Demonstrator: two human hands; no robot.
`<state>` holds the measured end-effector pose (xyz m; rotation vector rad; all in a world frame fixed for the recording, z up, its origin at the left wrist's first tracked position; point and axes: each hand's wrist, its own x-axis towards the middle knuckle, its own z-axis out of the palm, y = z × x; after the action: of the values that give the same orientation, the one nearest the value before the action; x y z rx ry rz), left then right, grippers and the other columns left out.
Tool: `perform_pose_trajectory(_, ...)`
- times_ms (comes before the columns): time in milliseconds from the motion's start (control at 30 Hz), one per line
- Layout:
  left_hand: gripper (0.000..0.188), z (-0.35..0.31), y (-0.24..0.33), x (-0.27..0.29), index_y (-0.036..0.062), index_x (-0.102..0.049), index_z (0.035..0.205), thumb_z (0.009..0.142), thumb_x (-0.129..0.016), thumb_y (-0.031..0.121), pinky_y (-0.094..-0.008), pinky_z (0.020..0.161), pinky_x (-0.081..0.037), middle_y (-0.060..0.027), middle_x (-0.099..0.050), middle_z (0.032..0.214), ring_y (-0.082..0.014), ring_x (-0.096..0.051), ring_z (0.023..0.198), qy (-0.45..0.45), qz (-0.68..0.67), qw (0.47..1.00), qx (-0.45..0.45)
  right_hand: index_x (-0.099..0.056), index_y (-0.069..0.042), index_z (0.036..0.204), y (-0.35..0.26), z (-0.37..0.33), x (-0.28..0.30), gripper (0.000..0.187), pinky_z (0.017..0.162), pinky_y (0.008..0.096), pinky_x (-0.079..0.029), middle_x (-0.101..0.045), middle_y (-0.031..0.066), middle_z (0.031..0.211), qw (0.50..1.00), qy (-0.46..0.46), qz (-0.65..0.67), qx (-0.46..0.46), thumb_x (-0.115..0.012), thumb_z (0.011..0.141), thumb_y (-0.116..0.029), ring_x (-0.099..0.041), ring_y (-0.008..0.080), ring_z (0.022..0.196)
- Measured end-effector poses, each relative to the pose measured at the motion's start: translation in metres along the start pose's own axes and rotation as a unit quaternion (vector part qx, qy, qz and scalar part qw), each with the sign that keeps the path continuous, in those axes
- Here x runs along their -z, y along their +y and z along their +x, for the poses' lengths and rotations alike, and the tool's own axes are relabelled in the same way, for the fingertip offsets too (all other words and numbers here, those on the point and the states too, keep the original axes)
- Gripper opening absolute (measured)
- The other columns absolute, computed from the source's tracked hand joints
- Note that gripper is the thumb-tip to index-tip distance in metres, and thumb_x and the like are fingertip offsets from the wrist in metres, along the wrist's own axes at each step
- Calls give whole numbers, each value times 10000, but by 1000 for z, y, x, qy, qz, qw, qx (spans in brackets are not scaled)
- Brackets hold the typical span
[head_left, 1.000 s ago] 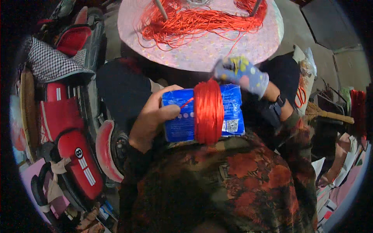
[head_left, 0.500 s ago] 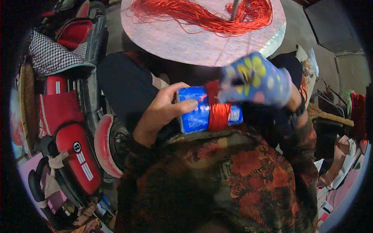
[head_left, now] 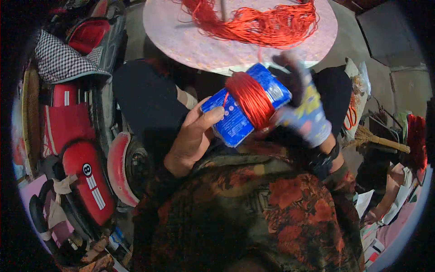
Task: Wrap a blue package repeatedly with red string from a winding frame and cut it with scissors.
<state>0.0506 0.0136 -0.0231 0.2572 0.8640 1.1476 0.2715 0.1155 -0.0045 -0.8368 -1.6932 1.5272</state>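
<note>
A blue packet (head_left: 233, 126) lies tilted in my left hand (head_left: 194, 138), thumb on its upper face and the other fingers beneath it. Round the packet's middle runs a thick band of red cord (head_left: 251, 100). My right hand (head_left: 310, 115), in a blue glove with yellow flowers and a dark watch at the wrist, is at the packet's right end. Motion smears its fingers, so whether they hold cord cannot be made out. Beyond the packet, a loose skein of red cord (head_left: 258, 25) is spread on a pale round disc (head_left: 174, 43) around an upright rod (head_left: 223, 10).
At the left stands a red ride-on vehicle (head_left: 88, 181) with a checked cloth (head_left: 65, 59) over part of it. To the right are orange-handled scissors (head_left: 350, 118), a straw brush (head_left: 376, 139), a red bundle (head_left: 416, 140) and papers (head_left: 394, 195).
The packet has tilted, its right end rising. My gloved hand has swung from above the cord band to the packet's right end. The skein on the disc has shifted round.
</note>
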Motion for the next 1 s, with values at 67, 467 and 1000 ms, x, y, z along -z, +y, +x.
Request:
perform_pose_trajectory(67,515,2,-7,-6,14,-460,1297,870,-650,228,-317,898,-480,-53,-588,1130,-130,-585,1017,3,-16,1000,0,-217,-12,1468,5,-9,-10,1257,1131,413,-270,-327,162,1475,988,-39,-140,58,-946,497,-335,-343,293,1365)
perform_pose_trajectory(467,690,4,4,9,-9,-380,1374,835,-717,260,-366,1072,-344,-127,-499,1301,-215,-471,1226,-76,189,976,-73,-384,-8,1381,16,-33,7,825,990,380,-452,-549,187,1296,983,-89,-130,99,-829,720,-222,-549,287,1197)
perform_pose_trajectory(1000,894,4,-6,11,5,-370,1397,679,-864,203,-317,1005,-418,-102,-492,1297,-188,-497,1187,-166,139,976,-24,-384,-39,1388,21,-54,11,1030,1028,390,-413,-483,160,1357,984,-147,-98,38,-927,539,-254,-493,294,1249)
